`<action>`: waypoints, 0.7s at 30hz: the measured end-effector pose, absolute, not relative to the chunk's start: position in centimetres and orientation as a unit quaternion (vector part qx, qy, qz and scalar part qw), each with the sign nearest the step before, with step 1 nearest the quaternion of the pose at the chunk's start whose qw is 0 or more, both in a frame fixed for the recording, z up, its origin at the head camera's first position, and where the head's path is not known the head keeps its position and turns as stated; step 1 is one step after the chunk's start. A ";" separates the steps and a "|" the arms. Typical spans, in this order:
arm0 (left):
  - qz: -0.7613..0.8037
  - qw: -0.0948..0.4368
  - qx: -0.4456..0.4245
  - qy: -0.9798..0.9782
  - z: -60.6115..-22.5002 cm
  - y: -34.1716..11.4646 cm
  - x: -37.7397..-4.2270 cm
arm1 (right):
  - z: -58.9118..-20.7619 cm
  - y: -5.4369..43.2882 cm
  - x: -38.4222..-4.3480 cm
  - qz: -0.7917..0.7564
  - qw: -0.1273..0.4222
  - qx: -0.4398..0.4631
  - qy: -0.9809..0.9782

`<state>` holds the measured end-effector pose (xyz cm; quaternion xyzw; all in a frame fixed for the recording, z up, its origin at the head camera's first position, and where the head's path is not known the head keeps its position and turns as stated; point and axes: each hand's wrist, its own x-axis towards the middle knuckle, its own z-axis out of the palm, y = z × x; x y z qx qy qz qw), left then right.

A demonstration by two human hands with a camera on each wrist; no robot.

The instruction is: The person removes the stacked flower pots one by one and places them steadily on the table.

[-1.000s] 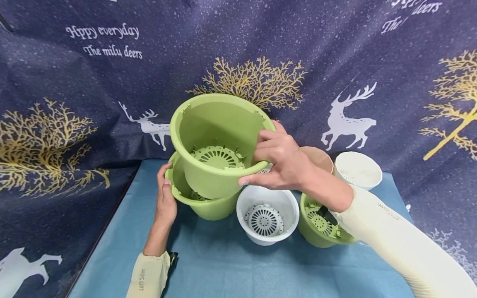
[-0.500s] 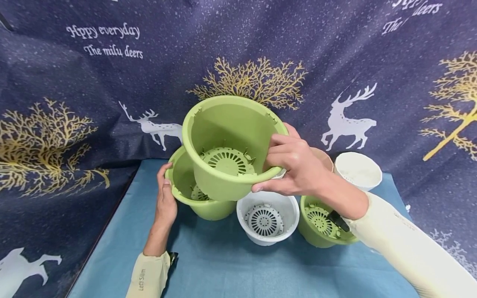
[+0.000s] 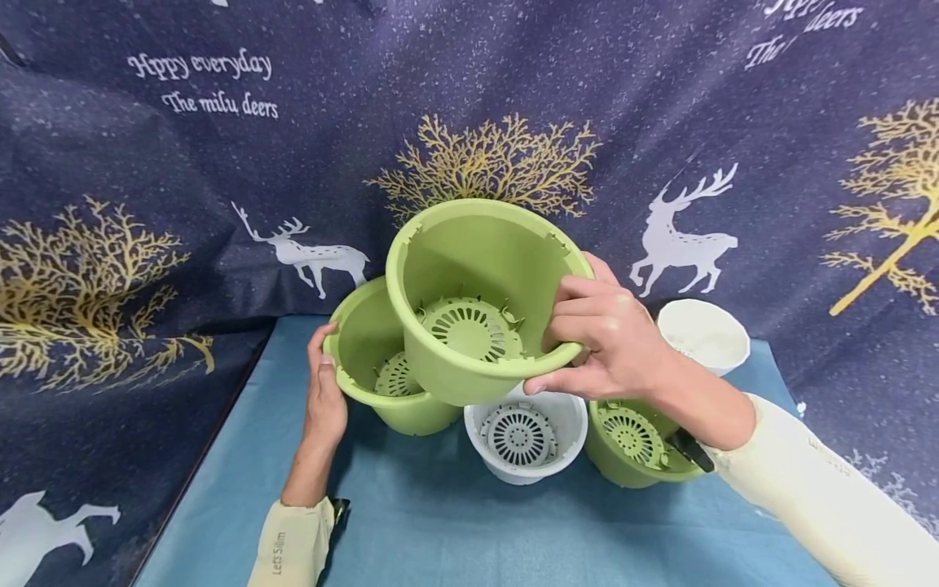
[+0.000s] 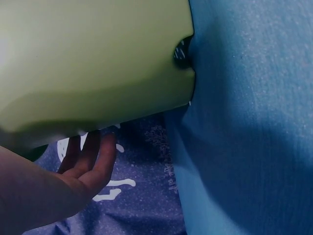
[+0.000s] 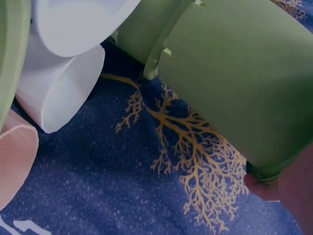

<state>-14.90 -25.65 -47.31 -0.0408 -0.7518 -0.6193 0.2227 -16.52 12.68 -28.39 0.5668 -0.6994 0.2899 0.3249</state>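
My right hand (image 3: pixel 612 334) pinches the right side of the rim of a large green plastic pot (image 3: pixel 455 387), held tilted in the air with its slotted bottom showing. Below and left of it, a second green pot (image 3: pixel 414 416) stands on the table, partly hidden by the raised one. My left hand (image 3: pixel 326 408) holds this pot's left rim, thumb at the edge. The left wrist view shows the curled fingers (image 4: pixel 100 166) under the green wall, which has a notch at its base. In the right wrist view, the raised pot (image 5: pixel 234 88) fills the upper right.
A white slotted pot (image 3: pixel 517 474) and another green pot (image 3: pixel 612 465) stand to the right on the blue cloth (image 3: pixel 455 530). Behind them is a white faceted pot (image 3: pixel 722 338). A peach pot (image 5: pixel 17 161) shows in the right wrist view. A dark printed curtain (image 3: pixel 477 65) hangs behind.
My right hand has carried the raised green pot to the right and slightly down, uncovering more of the lower green pot. The left hand has stayed on that pot's rim.
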 end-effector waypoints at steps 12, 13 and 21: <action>-0.627 0.217 -0.048 -0.746 -47.3 -25.8 -14.9 | -28.5 14.1 -15.5 0.324 0.351 0.565 -0.673; -0.630 0.215 -0.049 -0.745 -47.3 -25.7 -14.8 | -28.5 14.2 -15.4 0.325 0.352 0.564 -0.672; -0.626 0.218 -0.051 -0.747 -47.3 -25.7 -14.8 | -28.4 15.1 -14.8 0.330 0.361 0.552 -0.675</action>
